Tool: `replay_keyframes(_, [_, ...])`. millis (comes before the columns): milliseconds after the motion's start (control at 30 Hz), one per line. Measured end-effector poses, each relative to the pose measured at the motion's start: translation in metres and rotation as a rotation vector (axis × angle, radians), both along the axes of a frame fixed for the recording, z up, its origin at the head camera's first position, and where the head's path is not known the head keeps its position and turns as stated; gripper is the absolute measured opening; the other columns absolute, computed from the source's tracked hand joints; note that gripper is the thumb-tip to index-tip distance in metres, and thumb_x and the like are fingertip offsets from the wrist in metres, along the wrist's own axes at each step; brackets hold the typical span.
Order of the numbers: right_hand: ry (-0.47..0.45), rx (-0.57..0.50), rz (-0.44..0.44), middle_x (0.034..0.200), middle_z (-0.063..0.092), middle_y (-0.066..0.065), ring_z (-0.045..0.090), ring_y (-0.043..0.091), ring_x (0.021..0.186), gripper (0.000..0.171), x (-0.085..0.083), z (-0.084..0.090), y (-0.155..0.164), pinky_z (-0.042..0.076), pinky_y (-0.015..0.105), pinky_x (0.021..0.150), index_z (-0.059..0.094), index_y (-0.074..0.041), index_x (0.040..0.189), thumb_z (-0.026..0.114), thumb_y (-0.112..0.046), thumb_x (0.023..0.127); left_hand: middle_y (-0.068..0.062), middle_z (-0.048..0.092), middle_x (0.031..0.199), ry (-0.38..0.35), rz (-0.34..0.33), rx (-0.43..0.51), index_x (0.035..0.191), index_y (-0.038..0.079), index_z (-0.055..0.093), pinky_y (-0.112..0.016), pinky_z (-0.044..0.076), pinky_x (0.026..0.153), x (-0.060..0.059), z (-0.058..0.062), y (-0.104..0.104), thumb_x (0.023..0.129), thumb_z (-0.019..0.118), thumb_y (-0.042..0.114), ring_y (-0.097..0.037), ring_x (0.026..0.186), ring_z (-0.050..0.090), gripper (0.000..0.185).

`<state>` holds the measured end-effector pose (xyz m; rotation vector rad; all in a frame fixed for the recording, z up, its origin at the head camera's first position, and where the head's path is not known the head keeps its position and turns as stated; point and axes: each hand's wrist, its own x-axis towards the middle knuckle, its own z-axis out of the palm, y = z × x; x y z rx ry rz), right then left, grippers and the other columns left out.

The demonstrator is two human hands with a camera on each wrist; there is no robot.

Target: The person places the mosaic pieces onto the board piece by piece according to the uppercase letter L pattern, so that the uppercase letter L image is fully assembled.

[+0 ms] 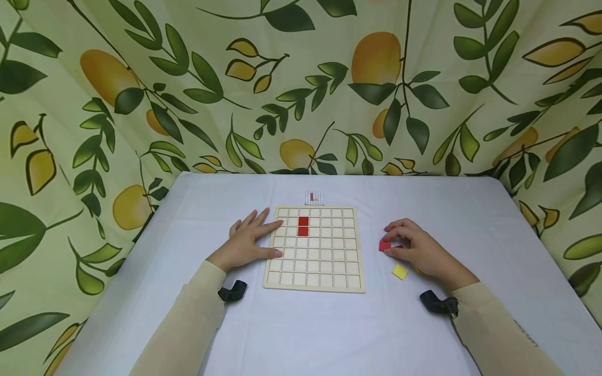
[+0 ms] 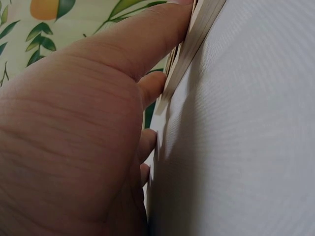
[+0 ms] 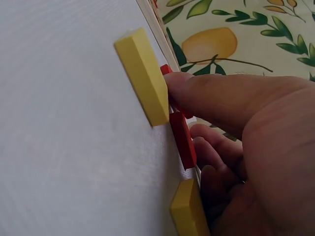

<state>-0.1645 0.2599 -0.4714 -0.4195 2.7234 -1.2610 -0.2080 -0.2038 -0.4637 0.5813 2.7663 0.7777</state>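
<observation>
Leaf-print cloth behind a white counter (image 1: 329,324): left hand (image 1: 249,241) flat against the grid board (image 1: 314,282), right hand (image 1: 416,249) pinching a light, stiff red tile (image 1: 384,245) by its edges.

small red square tile (image 1: 385,245) – flat on the table, just right of the wooden grid board (image 1: 314,247).

A pale, square gridded board of unvarnished wood (image 1: 314,248) is seen – matt, smooth. The small red square tiles (image 1: 303,226) and the yellow square tile (image 1: 400,271) appear matt-painted. The white woven tablecloth (image 1: 329,329) looks finely textured – the leaf-printed fabric backdrop (image 1: 141,78) at 12 o'clock faintly sheened.
</observation>
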Motion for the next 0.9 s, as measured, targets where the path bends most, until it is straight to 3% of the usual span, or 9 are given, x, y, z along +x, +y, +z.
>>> replay_keyframes(167, [0.044,-0.024,0.001,0.123,0.067,0.007,0.060,0.032,0.120,0.023,0.002,0.001,-0.002,0.042,0.015,0.100,0.076,-0.011,0.112,0.085,0.001,0.093,-0.005,0.014,0.181,0.002,-0.002,-0.003,0.165,0.030,0.052,-0.065,-0.005,0.124,0.001,0.002,0.000,0.086,0.083,0.069,-0.036,0.165,-0.002,0.093])
replay_keyframes(267, [0.043,-0.020,-0.029,0.113,0.071,0.004,0.063,0.028,0.108,0.021,0.003,0.002,-0.004,0.049,0.019,0.093,0.077,-0.011,0.111,0.084,0.000,0.095,-0.005,0.014,0.181,0.005,-0.004,0.000,0.165,0.030,0.052,-0.066,-0.005,0.124,0.001,0.002,0.000,0.086,0.083,0.069,-0.037,0.165,-0.002,0.093])
replay_keyframes(433, [0.000,-0.034,-0.090,0.110,0.072,0.005,0.061,0.028,0.099,0.014,0.005,0.005,-0.006,0.055,0.025,0.082,0.076,-0.010,0.112,0.080,-0.004,0.100,-0.006,0.014,0.181,0.005,-0.002,0.001,0.165,0.030,0.052,-0.065,-0.005,0.124,0.002,0.002,0.000,0.086,0.083,0.069,-0.037,0.165,-0.002,0.094])
replay_keyframes(700, [-0.027,-0.075,-0.150,0.109,0.071,0.009,0.060,0.030,0.092,0.015,0.007,0.012,-0.009,0.056,0.030,0.068,0.075,-0.008,0.117,0.079,-0.010,0.102,-0.006,0.014,0.181,0.005,0.001,0.008,0.165,0.030,0.052,-0.065,-0.006,0.124,0.002,0.003,0.001,0.086,0.084,0.068,-0.037,0.165,-0.003,0.093])
replay_keyframes(900, [-0.042,-0.141,-0.142,0.107,0.072,0.010,0.062,0.031,0.087,0.014,0.010,0.018,-0.017,0.056,0.031,0.063,0.075,-0.007,0.116,0.078,-0.008,0.103,-0.006,0.014,0.181,-0.001,0.003,0.006,0.165,0.030,0.052,-0.066,-0.006,0.124,0.002,0.003,0.001,0.085,0.084,0.069,-0.037,0.165,-0.003,0.094])
